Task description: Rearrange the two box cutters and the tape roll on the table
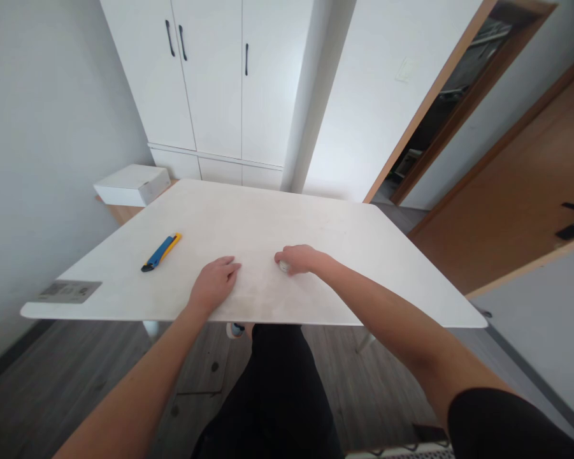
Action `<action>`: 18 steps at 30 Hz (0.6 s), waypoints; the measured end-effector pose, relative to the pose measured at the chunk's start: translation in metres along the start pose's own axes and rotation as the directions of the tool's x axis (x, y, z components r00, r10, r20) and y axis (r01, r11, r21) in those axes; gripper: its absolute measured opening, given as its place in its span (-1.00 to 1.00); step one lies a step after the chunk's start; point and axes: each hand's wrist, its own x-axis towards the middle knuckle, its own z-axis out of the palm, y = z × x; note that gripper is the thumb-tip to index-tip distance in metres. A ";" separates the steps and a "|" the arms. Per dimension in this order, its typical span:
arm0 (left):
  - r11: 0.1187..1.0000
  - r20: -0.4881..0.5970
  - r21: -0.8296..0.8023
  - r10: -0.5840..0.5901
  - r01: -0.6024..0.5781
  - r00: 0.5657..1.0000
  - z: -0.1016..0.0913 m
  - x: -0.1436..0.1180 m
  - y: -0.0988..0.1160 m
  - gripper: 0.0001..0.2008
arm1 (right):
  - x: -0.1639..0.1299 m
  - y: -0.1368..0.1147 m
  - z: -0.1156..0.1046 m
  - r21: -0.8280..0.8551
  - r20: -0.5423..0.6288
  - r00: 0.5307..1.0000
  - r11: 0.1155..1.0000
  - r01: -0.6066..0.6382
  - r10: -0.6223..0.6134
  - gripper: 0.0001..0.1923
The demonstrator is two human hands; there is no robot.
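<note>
My right hand [299,258] is closed around a small whitish round object [284,266] at the middle of the white table [267,210]. Fingers cover most of that object, so its kind cannot be made out. To the left, my left hand [215,284] rests on the tabletop near the front edge, fingers stretched out and holding nothing. A blue and yellow utility knife [161,252] lies farther left on the table, apart from both hands.
A grey printed label [71,292] is on the table's front left corner. Behind the left edge, a white box [134,183] sits on a wooden surface. White cabinets [220,95] stand beyond the table. A wooden door [516,166] is at the right.
</note>
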 end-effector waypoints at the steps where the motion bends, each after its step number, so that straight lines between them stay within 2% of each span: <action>1: 1.000 -0.001 0.003 0.004 -0.004 1.000 0.000 0.000 -0.001 -0.59 | 0.001 -0.001 0.003 0.000 -0.014 1.000 1.000 0.006 -0.006 -0.53; 3: 1.000 -0.009 0.002 0.013 -0.013 1.000 0.001 0.000 -0.002 -0.58 | 0.001 0.000 0.007 0.000 -0.031 1.000 1.000 0.005 -0.005 -0.59; 6: 1.000 -0.019 -0.008 0.022 -0.022 1.000 0.004 0.000 -0.004 -0.57 | -0.008 0.011 0.008 0.001 -0.028 0.999 0.999 -0.036 0.036 -0.58; 10: 1.000 -0.020 -0.001 0.022 -0.022 1.000 0.006 0.000 -0.006 -0.58 | -0.044 0.055 0.005 -0.015 -0.009 0.979 0.978 -0.206 0.206 -0.52; 14: 1.000 -0.005 0.014 0.023 -0.023 1.000 0.006 0.001 -0.006 -0.55 | -0.086 0.107 0.010 -0.036 0.052 0.918 0.919 -0.392 0.393 -0.49; 18: 0.999 0.017 0.021 0.030 -0.030 0.999 0.005 0.002 -0.006 -0.53 | -0.103 0.134 0.024 0.003 0.112 0.869 0.874 -0.485 0.482 -0.46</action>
